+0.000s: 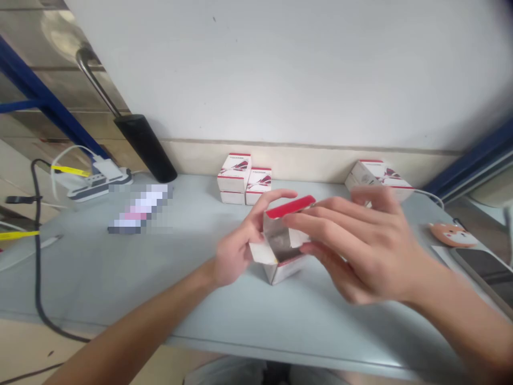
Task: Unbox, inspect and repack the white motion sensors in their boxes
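A small white and red cardboard box is in front of me with its top open. Its red lid flap stands up at the back, and a white side flap folds out to the left. Around the box's left and far side, my left hand is closed on it. My right hand is at the right side, fingers bent, with thumb and fingertips pinching the box's right flap. The inside looks greyish; I cannot make out what it holds.
Several closed boxes stand against the wall, with more boxes at the back right. A pixelated phone-like object, a power strip and a black cylinder are left. A dark phone and an orange animal-face item lie right.
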Tool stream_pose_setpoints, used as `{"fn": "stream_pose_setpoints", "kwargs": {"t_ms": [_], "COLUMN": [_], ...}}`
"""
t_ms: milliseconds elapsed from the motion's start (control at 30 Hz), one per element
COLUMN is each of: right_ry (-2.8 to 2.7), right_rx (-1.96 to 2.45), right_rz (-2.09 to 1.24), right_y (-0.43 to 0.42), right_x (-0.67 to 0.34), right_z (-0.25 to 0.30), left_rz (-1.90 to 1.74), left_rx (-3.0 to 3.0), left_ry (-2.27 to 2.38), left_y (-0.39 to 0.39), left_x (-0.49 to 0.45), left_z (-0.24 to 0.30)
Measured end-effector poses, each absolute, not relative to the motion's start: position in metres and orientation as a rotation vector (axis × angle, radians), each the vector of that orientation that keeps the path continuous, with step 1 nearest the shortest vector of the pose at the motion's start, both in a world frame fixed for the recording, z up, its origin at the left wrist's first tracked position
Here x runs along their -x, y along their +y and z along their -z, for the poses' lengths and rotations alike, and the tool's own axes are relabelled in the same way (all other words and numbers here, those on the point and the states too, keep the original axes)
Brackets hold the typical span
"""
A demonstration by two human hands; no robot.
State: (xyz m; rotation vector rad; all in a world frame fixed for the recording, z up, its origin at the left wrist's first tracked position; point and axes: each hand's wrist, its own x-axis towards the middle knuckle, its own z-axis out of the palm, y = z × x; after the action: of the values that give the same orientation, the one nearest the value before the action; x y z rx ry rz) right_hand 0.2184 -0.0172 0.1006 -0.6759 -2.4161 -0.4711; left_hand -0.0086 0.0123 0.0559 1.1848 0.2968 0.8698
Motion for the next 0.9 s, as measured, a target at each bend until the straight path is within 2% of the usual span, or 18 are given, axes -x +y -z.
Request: {"fn": "stream_pose_setpoints", "kwargs": {"t_ms": [67, 233, 433, 800, 900], "right_ry": [-2.47, -2.511, -2.521, -2.565, -2.524], "right_rx": [0.659, 0.738, 0.787, 0.712, 0.769], "right_rz": [0.478, 0.203, 0.074, 0.248, 0.203], "right_y": [-0.014, -0.011, -0.009, -0.016, -0.013], "right_x": [-0.221, -0.211, -0.194, -0.194, -0.196], "right_z": [-0.105, -0.115, -0.122, -0.121, -0.118], "left_rz": [-0.887, -0.953, -1.042, -1.05, -1.055], "left_rx": [-1.182, -1.158, -1.2, -1.239, -1.211], "left_ry": [0.26, 0.266, 0.304, 0.349, 0.383], "left_y": [0.013, 0.014, 0.016, 0.019, 0.022], "left_x": [0.008, 0.006, 0.004, 0.001, 0.002], "left_z": [-0.054, -0.047, -0.041, -0.035, -0.033]}}
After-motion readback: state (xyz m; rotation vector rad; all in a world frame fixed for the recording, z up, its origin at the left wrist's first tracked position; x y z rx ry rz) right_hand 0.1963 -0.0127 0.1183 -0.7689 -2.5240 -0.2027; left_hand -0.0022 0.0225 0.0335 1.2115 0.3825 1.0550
